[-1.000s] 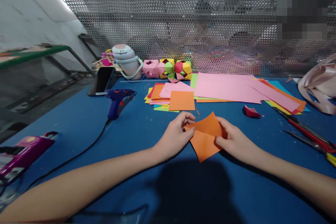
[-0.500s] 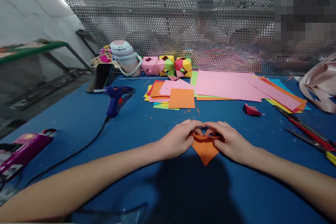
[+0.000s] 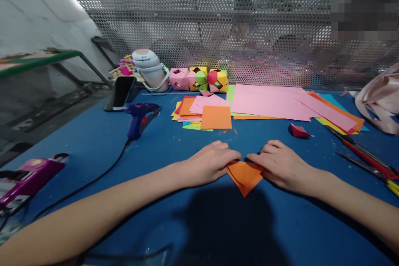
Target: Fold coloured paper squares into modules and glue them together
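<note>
An orange paper square (image 3: 245,176), folded into a triangle with its point toward me, lies on the blue table (image 3: 174,145). My left hand (image 3: 210,163) presses its fingertips on the fold's left end. My right hand (image 3: 279,163) presses on the right end. The fingers of both hands lie flat on the paper, a small gap apart at the fold's middle.
Beyond the hands lie a stack of small coloured squares (image 3: 205,114) and large pink sheets (image 3: 274,102). Paper cube balls (image 3: 199,79), a bottle (image 3: 149,70) and a phone (image 3: 121,92) stand at the back. A blue glue gun (image 3: 139,115) is at the left, scissors (image 3: 368,156) at the right.
The orange square was held up between both hands, then folded over into a triangle and laid down. The hands have slid apart along the fold.
</note>
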`<state>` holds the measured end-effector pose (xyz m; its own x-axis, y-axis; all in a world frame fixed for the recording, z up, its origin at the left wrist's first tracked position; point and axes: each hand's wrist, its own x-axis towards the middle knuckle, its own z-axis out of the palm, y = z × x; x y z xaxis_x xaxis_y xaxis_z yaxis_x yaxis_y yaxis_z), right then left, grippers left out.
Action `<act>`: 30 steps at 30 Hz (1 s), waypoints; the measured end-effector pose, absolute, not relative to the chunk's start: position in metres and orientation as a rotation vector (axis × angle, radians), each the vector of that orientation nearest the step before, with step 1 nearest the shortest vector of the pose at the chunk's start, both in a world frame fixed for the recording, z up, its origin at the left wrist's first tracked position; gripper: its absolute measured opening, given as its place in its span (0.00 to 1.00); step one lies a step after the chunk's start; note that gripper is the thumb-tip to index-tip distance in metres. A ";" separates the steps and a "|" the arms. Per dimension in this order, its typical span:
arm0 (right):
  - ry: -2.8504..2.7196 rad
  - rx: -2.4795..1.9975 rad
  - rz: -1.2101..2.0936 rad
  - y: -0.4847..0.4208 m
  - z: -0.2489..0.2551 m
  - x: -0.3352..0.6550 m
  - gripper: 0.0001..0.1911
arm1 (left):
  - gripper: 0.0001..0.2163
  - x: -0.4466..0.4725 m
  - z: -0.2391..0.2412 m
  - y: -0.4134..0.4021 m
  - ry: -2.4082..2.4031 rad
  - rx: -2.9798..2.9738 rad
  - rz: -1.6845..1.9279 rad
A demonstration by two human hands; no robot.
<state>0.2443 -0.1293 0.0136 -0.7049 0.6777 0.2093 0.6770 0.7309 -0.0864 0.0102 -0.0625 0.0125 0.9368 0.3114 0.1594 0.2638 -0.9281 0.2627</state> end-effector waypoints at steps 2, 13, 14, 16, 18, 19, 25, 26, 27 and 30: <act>-2.541 -1.169 0.150 -0.130 0.012 0.245 0.18 | 0.12 0.012 0.014 -0.064 0.491 2.771 0.319; -1.610 -1.469 0.962 -0.129 0.016 0.223 0.18 | 0.06 0.030 0.023 -0.085 0.819 1.480 0.535; -1.596 -1.469 0.962 -0.130 0.016 0.221 0.18 | 0.07 0.032 0.023 -0.087 0.807 1.402 0.538; -1.567 -1.466 0.945 -0.132 0.017 0.217 0.17 | 0.09 0.033 0.021 -0.090 0.801 1.332 0.552; -1.540 -1.458 0.922 -0.133 0.017 0.215 0.18 | 0.11 0.033 0.018 -0.092 0.822 1.345 0.574; -1.529 -1.455 0.909 -0.133 0.016 0.215 0.18 | 0.11 0.033 0.017 -0.092 0.838 1.367 0.583; -1.471 -1.420 0.957 -0.133 0.013 0.214 0.18 | 0.11 0.032 0.014 -0.092 0.833 1.437 0.636; -1.453 -1.407 0.995 -0.134 0.013 0.213 0.18 | 0.11 0.032 0.015 -0.091 0.827 1.446 0.649; -1.435 -1.399 1.017 -0.134 0.013 0.213 0.17 | 0.11 0.032 0.015 -0.091 0.829 1.462 0.659; -1.406 -1.403 0.977 -0.134 0.013 0.211 0.16 | 0.09 0.032 0.016 -0.092 0.884 1.552 0.668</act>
